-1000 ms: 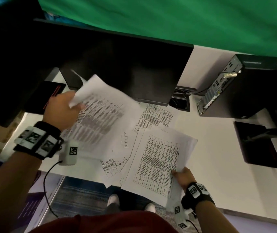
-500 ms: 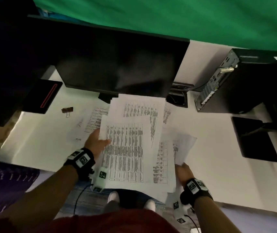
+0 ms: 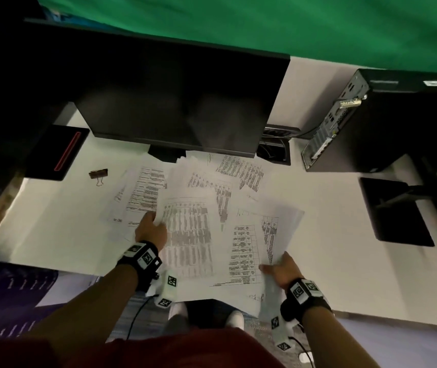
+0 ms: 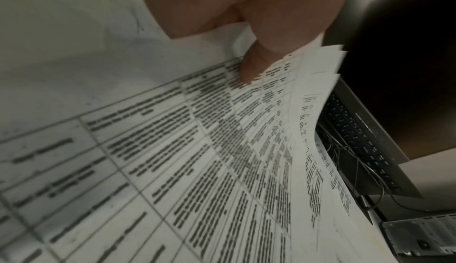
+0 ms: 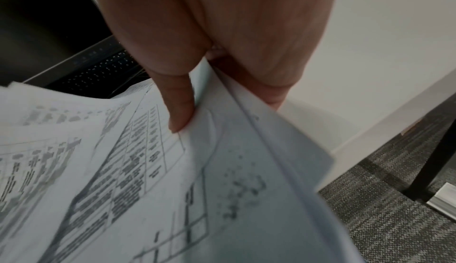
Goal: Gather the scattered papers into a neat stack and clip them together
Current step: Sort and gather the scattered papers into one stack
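Several printed papers (image 3: 201,224) lie fanned and overlapping on the white desk (image 3: 52,221) below the monitor. My left hand (image 3: 151,229) pinches the left edge of a bundle of sheets (image 4: 246,130), thumb on top. My right hand (image 3: 281,269) pinches the lower right corner of other sheets (image 5: 148,169), thumb over the top page and fingers beneath. A black binder clip (image 3: 98,174) with wire handles lies alone on the desk, up and left of the papers, untouched.
A black monitor (image 3: 180,102) stands right behind the papers. A dark flat device with a red stripe (image 3: 63,152) is at left, a computer tower (image 3: 366,123) and a black monitor base (image 3: 395,211) at right. The desk's front edge runs just under my wrists.
My left hand has brought its raised sheets down onto the pile and now holds them at the left edge. The papers have spread wider to the right; the clip has come into view.
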`<state>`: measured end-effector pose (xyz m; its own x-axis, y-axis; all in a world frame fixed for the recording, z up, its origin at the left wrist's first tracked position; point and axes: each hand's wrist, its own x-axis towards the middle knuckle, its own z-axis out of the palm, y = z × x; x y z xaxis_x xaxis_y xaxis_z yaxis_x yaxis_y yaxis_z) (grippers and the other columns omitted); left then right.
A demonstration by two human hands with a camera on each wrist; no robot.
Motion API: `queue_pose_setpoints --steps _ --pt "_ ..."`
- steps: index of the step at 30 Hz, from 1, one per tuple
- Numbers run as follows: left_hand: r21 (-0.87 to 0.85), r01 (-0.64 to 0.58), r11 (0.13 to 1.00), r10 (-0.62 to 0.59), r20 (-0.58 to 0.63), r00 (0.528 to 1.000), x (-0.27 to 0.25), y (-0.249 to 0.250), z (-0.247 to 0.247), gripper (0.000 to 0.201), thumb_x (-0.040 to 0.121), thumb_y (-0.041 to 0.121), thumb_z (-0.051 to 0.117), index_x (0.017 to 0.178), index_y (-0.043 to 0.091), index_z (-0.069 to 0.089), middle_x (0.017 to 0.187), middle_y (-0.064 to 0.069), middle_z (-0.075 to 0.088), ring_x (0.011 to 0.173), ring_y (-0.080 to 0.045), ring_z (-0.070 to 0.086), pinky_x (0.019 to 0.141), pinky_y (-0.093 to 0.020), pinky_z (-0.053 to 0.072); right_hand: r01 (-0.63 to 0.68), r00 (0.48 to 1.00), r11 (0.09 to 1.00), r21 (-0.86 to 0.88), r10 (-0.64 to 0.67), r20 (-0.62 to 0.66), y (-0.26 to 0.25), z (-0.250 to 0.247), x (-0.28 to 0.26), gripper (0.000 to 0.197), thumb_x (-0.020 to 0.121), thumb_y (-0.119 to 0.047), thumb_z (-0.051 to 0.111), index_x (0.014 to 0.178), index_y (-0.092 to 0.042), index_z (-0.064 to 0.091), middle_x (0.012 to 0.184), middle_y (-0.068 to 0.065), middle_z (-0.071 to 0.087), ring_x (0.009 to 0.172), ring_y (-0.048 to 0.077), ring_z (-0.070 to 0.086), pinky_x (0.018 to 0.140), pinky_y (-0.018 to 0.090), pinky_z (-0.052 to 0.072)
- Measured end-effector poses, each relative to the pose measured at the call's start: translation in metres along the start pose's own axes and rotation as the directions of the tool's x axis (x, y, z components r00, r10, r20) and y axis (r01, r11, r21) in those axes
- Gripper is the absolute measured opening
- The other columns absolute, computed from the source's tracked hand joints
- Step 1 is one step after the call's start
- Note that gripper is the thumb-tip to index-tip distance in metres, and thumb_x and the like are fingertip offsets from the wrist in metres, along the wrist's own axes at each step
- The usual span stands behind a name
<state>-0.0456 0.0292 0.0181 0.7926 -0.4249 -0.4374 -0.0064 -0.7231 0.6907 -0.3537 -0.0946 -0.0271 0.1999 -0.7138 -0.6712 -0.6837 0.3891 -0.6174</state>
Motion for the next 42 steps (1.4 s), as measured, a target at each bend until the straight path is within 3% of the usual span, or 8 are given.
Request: queue_pose_setpoints --steps 4,8,15,20,25,33,40,42 --pt "0.198 -0.191 0.962 0.165 0.139 0.976 0.014 0.017 -0.027 0.046 0.094 0.009 0.054 0.138 0.018 0.047 0.137 -0.009 0.055 0.114 -0.029 0.055 0.092 -0.032 0.043 -0.017 1.0 0.999 -0.036 0.016 -0.022 -0.002 -0.002 0.002 0.058 0.079 -0.01 0.079 0.129 -0.006 0.049 0.13 0.015 0.062 0.119 0.034 0.06 0.103 0.045 0.047" --pt "0.502 -0.397 0.768 0.171 0.437 0.883 0.032 0.033 -0.042 0.054 0.094 0.029 0.058 0.143 0.016 0.041 0.147 -0.008 0.045 0.132 -0.029 0.044 0.106 -0.037 0.035 -0.029 0.999 0.998 -0.059 0.029 -0.014 -0.004 0.0 0.001 0.056 0.076 -0.017 0.082 0.122 -0.008 0.051 0.119 0.009 0.063 0.108 0.03 0.061 0.095 0.039 0.05" --pt "0.532 -0.606 0.592 0.175 0.648 0.741 0.026 0.041 0.004 0.05 0.088 0.028 0.066 0.135 0.017 0.05 0.134 -0.005 0.055 0.118 -0.024 0.054 0.098 -0.034 0.043 0.015 1.0 0.992 -0.127 -0.017 -0.01 0.002 -0.001 0.001 0.063 0.074 -0.035 0.079 0.125 -0.006 0.056 0.12 0.005 0.064 0.114 0.028 0.06 0.093 0.036 0.048" --pt "0.55 -0.625 0.554 0.14 0.678 0.721 0.023 0.033 0.019 0.058 0.089 0.028 0.066 0.141 0.016 0.043 0.136 -0.006 0.054 0.12 -0.025 0.054 0.1 -0.036 0.045 0.016 1.0 0.99 -0.142 -0.017 -0.003 -0.006 -0.003 -0.011 0.055 0.088 -0.037 0.067 0.132 -0.008 0.053 0.134 0.011 0.06 0.119 0.03 0.058 0.099 0.036 0.046" --pt "0.545 -0.58 0.605 0.113 0.662 0.741 0.031 0.024 0.013 0.062 0.086 0.021 0.069 0.141 0.019 0.04 0.136 -0.008 0.055 0.119 -0.027 0.055 0.096 -0.034 0.046 -0.013 1.0 0.999 -0.044 0.013 -0.009 -0.012 -0.004 -0.016 0.044 0.096 -0.034 0.059 0.129 -0.005 0.055 0.119 0.008 0.061 0.115 0.03 0.059 0.093 0.031 0.044" --pt "0.386 -0.202 0.9 0.087 0.295 0.952 0.062 0.018 -0.04 0.072 0.09 0.022 0.067 0.15 0.011 0.029 0.156 -0.009 0.029 0.142 -0.029 0.031 0.116 -0.04 0.026 -0.067 0.998 0.998 0.01 0.067 -0.006 0.01 0.001 0.012 0.053 0.096 -0.051 0.042 0.121 -0.008 0.059 0.122 0.018 0.067 0.11 0.035 0.064 0.1 0.051 0.049" --pt "0.217 -0.127 0.968 0.067 0.265 0.962 0.031 0.006 -0.001 0.06 0.083 0.019 0.074 0.134 0.011 0.044 0.13 -0.011 0.057 0.103 -0.024 0.056 0.088 -0.034 0.046 -0.059 0.998 0.995 0.078 0.061 -0.022 0.006 0.002 0.013 0.1 0.071 -0.085 0.051 0.133 -0.008 0.055 0.134 0.012 0.062 0.114 0.028 0.06 0.104 0.039 0.043" --pt "0.189 -0.169 0.967 0.105 0.308 0.945 0.017 0.007 0.02 0.063 0.084 0.021 0.073 0.137 0.014 0.041 0.132 -0.01 0.056 0.108 -0.027 0.058 0.089 -0.033 0.046 -0.037 0.999 0.987 0.158 0.041 -0.024 0.001 0.001 0.006 0.103 0.055 -0.087 0.063 0.129 -0.015 0.058 0.125 0.005 0.067 0.11 0.027 0.063 0.104 0.041 0.046"
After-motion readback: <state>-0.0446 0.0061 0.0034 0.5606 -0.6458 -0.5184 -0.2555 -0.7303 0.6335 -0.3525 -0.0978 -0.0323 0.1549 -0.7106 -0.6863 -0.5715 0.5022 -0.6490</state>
